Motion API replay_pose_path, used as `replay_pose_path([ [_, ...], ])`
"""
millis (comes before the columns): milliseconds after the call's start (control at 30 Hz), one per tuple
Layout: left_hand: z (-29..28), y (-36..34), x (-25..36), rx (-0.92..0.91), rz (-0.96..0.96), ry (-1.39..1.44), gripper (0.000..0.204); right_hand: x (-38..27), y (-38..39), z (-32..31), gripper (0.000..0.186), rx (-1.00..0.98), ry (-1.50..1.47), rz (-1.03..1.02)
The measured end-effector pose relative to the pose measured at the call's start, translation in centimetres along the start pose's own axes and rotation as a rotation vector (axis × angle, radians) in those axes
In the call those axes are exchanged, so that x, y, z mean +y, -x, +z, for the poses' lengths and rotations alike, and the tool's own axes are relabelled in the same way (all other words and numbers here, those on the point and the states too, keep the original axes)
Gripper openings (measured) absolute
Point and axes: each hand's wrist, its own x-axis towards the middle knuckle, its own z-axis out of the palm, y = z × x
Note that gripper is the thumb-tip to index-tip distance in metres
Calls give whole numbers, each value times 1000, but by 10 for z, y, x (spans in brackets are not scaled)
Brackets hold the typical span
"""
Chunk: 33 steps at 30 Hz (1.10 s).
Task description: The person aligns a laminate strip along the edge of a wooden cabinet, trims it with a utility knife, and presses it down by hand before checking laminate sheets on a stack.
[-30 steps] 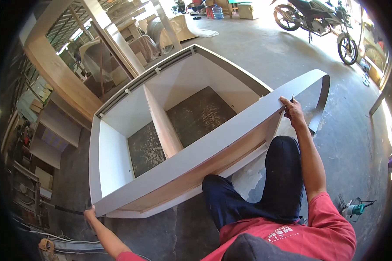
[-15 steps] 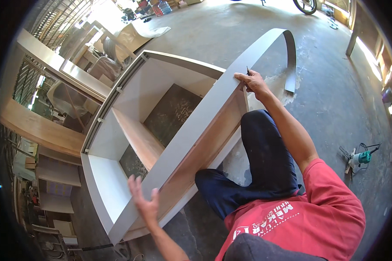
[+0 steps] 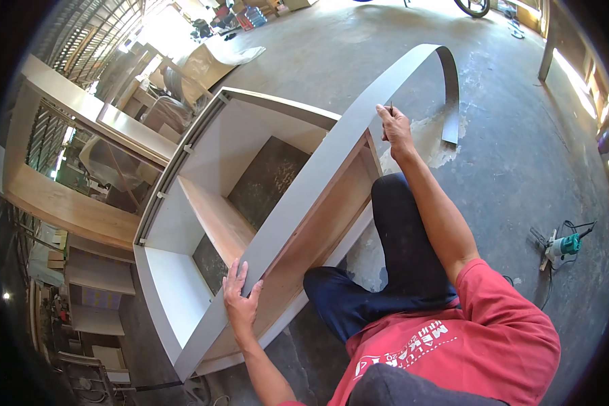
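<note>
1. The pale grey strip (image 3: 304, 189) lies along the near edge of the open cabinet (image 3: 181, 285), its free end curling out past the right corner above the floor (image 3: 514, 176)
2. The left hand (image 3: 241, 304) rests on the strip, fingers spread, nearer the left corner; light, even pressure should serve best there
3. The right hand (image 3: 396, 133) has its fingers drawn together by the right corner, around a dark pointed thing (image 3: 392, 105); whether they also pinch the strip, I cannot tell
4. Best line the strip up with the edge from corner to corner, letting the loose curl hang untwisted
</note>
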Motion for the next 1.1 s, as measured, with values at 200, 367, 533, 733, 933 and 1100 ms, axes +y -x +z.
replay_pose_path([
  [200,-26,-13,1,-36,-24,335,36,-19,-18,6,34,-2,228,-276],
  [367,-68,-38,-10,-55,-57,170,23,-42,-19,17,32,-44,310,-458],
  [533,-99,-58,-18,-103,-200,251,19,-33,-8,20,28,13,246,-437],
  [733,-124,-67,-16,-225,-223,426,20,14,13,16,31,-16,-82,-128],
  [933,-149,-61,-6,-113,-157,639,32,22,11,3,34,-21,-65,-46],
  [1100,-147,-67,-8,-87,-78,783,30,19,13,1,35,-5,-64,-77],
])
